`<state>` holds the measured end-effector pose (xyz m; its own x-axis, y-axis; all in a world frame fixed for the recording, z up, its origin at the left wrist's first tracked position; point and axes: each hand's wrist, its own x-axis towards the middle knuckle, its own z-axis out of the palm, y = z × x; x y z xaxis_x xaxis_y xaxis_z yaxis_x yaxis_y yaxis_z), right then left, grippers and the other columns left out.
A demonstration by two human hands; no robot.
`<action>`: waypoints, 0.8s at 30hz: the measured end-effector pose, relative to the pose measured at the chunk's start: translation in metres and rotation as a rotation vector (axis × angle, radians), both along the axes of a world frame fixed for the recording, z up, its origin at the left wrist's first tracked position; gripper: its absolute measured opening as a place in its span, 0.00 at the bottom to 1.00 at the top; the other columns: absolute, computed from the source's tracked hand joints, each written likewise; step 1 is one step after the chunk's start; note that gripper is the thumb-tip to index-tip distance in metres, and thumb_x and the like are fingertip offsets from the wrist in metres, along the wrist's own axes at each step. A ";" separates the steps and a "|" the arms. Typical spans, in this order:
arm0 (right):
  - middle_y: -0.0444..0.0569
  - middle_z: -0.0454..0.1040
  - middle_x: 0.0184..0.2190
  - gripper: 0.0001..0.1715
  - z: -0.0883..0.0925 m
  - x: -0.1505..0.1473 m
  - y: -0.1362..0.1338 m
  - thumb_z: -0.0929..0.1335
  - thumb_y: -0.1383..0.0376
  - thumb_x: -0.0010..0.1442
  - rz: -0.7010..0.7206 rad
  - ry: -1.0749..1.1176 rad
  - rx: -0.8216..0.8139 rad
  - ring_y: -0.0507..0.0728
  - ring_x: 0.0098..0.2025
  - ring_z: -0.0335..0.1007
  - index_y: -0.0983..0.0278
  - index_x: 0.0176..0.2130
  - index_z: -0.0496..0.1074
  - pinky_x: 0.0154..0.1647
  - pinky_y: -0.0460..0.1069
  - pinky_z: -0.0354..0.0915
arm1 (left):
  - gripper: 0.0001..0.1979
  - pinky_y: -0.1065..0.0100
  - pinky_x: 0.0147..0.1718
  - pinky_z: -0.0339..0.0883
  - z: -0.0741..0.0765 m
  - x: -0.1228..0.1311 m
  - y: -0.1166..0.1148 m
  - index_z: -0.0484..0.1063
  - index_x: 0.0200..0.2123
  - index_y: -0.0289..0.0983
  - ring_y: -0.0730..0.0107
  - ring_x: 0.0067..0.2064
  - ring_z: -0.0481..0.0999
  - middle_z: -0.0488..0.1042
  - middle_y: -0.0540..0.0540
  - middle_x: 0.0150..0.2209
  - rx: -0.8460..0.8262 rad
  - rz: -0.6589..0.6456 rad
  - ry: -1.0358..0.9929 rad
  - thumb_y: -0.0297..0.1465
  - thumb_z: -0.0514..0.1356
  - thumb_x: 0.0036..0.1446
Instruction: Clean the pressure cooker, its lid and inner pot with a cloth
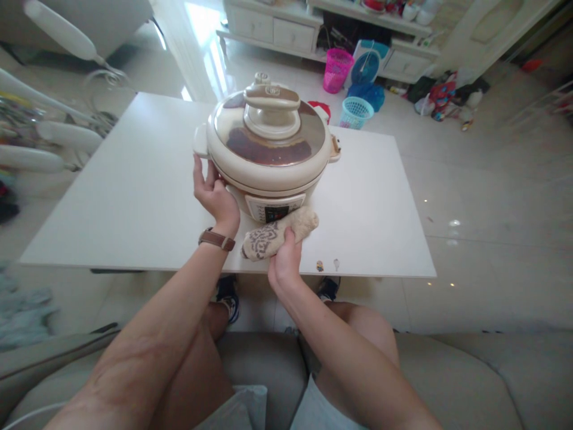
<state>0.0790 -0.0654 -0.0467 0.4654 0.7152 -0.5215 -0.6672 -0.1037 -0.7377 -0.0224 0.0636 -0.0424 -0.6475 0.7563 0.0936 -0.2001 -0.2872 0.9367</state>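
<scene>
A cream electric cooker (pixel 268 179) with a glass lid stands on the white table (pixel 371 203). Its control panel with a dark display faces me. My left hand (pixel 217 197) is at the cooker's left side, fingers raised under the side handle and partly hidden behind the body. In front of the panel, my right hand (pixel 286 257) grips a rolled beige cloth (pixel 264 241) with a dark printed pattern, thumb on top. The cloth's upper edge is close against the cooker's lower front.
Two small stickers (pixel 319 266) are near the table's front edge. Beyond the table stand a pink basket (pixel 337 70), a light blue basket (pixel 356 112) and a white cabinet (pixel 293 34). White curved lamp-like parts (pixel 67 136) are at the left.
</scene>
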 end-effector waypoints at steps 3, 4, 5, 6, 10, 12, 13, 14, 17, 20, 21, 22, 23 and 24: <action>0.51 0.84 0.50 0.21 0.014 0.008 0.007 0.66 0.60 0.64 -0.051 0.163 -0.067 0.57 0.51 0.82 0.63 0.55 0.72 0.62 0.58 0.75 | 0.41 0.62 0.68 0.64 -0.001 0.001 -0.001 0.53 0.78 0.35 0.62 0.74 0.66 0.70 0.32 0.70 0.050 0.010 -0.010 0.21 0.55 0.61; 0.51 0.84 0.48 0.19 0.019 0.013 0.010 0.66 0.61 0.64 -0.053 0.208 -0.084 0.57 0.50 0.83 0.63 0.53 0.73 0.60 0.58 0.77 | 0.42 0.61 0.68 0.65 -0.001 0.001 -0.001 0.53 0.77 0.32 0.63 0.73 0.68 0.71 0.31 0.69 0.059 0.015 -0.007 0.20 0.55 0.60; 0.51 0.85 0.46 0.17 0.023 0.019 0.013 0.66 0.61 0.64 -0.047 0.245 -0.097 0.58 0.49 0.83 0.64 0.51 0.74 0.59 0.57 0.77 | 0.42 0.61 0.68 0.65 -0.001 0.000 -0.002 0.53 0.77 0.32 0.63 0.72 0.69 0.71 0.31 0.69 0.060 0.016 0.000 0.20 0.54 0.59; 0.51 0.85 0.44 0.16 0.027 0.028 0.016 0.65 0.62 0.65 -0.039 0.274 -0.111 0.58 0.47 0.83 0.64 0.50 0.74 0.58 0.57 0.78 | 0.43 0.61 0.69 0.64 0.000 0.000 -0.003 0.54 0.77 0.33 0.62 0.72 0.70 0.72 0.32 0.69 0.054 0.014 0.009 0.20 0.55 0.59; 0.51 0.84 0.40 0.15 0.037 0.069 0.032 0.62 0.66 0.66 -0.020 0.299 -0.152 0.57 0.42 0.82 0.65 0.45 0.75 0.58 0.57 0.78 | 0.43 0.59 0.68 0.64 0.000 -0.004 -0.006 0.57 0.77 0.39 0.59 0.73 0.68 0.73 0.34 0.68 0.023 -0.013 0.046 0.21 0.57 0.58; 0.52 0.84 0.40 0.17 0.038 0.088 0.042 0.61 0.65 0.66 -0.029 0.257 -0.125 0.58 0.42 0.82 0.66 0.46 0.75 0.58 0.59 0.78 | 0.43 0.58 0.68 0.65 -0.001 -0.005 -0.007 0.59 0.76 0.39 0.58 0.72 0.68 0.73 0.34 0.68 0.023 -0.007 0.044 0.21 0.57 0.57; 0.52 0.84 0.41 0.17 0.039 0.096 0.047 0.61 0.64 0.66 -0.048 0.224 -0.090 0.58 0.43 0.82 0.66 0.47 0.75 0.58 0.60 0.78 | 0.43 0.58 0.68 0.66 -0.002 -0.005 -0.007 0.59 0.76 0.39 0.58 0.72 0.68 0.73 0.33 0.68 0.025 -0.001 0.040 0.20 0.57 0.57; 0.52 0.84 0.43 0.18 0.039 0.101 0.052 0.62 0.64 0.65 -0.082 0.180 -0.045 0.58 0.46 0.82 0.66 0.48 0.75 0.58 0.59 0.78 | 0.42 0.58 0.67 0.66 -0.003 -0.005 -0.006 0.59 0.76 0.39 0.57 0.72 0.68 0.73 0.33 0.68 0.028 0.005 0.036 0.20 0.57 0.57; 0.49 0.82 0.50 0.21 0.038 0.104 0.065 0.66 0.61 0.62 -0.218 -0.059 0.129 0.57 0.53 0.81 0.64 0.52 0.74 0.61 0.56 0.75 | 0.42 0.59 0.67 0.66 -0.007 -0.003 -0.002 0.60 0.76 0.39 0.58 0.71 0.70 0.73 0.34 0.68 0.041 0.032 0.038 0.20 0.56 0.58; 0.48 0.81 0.52 0.23 0.035 0.086 0.062 0.70 0.58 0.59 -0.213 -0.365 0.224 0.57 0.56 0.79 0.63 0.52 0.76 0.63 0.55 0.73 | 0.40 0.62 0.69 0.65 -0.011 -0.001 0.001 0.62 0.75 0.38 0.62 0.71 0.71 0.73 0.37 0.68 0.066 0.073 0.053 0.19 0.55 0.59; 0.49 0.81 0.51 0.23 0.034 0.075 0.056 0.71 0.56 0.59 -0.170 -0.445 0.227 0.58 0.57 0.78 0.63 0.52 0.76 0.64 0.55 0.72 | 0.40 0.62 0.69 0.65 -0.012 0.000 0.001 0.63 0.74 0.38 0.63 0.70 0.71 0.73 0.38 0.68 0.072 0.079 0.057 0.19 0.55 0.59; 0.51 0.81 0.52 0.24 0.032 0.063 0.047 0.71 0.55 0.59 -0.138 -0.509 0.211 0.58 0.59 0.77 0.63 0.52 0.77 0.65 0.56 0.70 | 0.39 0.63 0.69 0.65 -0.013 0.000 0.001 0.63 0.74 0.38 0.64 0.70 0.71 0.73 0.38 0.68 0.077 0.080 0.059 0.18 0.55 0.59; 0.53 0.80 0.55 0.25 0.030 0.051 0.037 0.72 0.54 0.60 -0.096 -0.560 0.196 0.60 0.62 0.74 0.63 0.53 0.77 0.67 0.57 0.68 | 0.40 0.63 0.69 0.65 -0.013 0.000 0.001 0.63 0.74 0.38 0.64 0.70 0.71 0.73 0.38 0.68 0.080 0.077 0.057 0.18 0.54 0.58; 0.55 0.79 0.57 0.28 0.027 0.039 0.025 0.72 0.53 0.60 -0.045 -0.593 0.193 0.61 0.66 0.71 0.64 0.55 0.76 0.69 0.59 0.66 | 0.40 0.63 0.68 0.66 -0.013 -0.001 0.001 0.63 0.74 0.38 0.64 0.70 0.72 0.74 0.38 0.68 0.081 0.070 0.053 0.17 0.54 0.58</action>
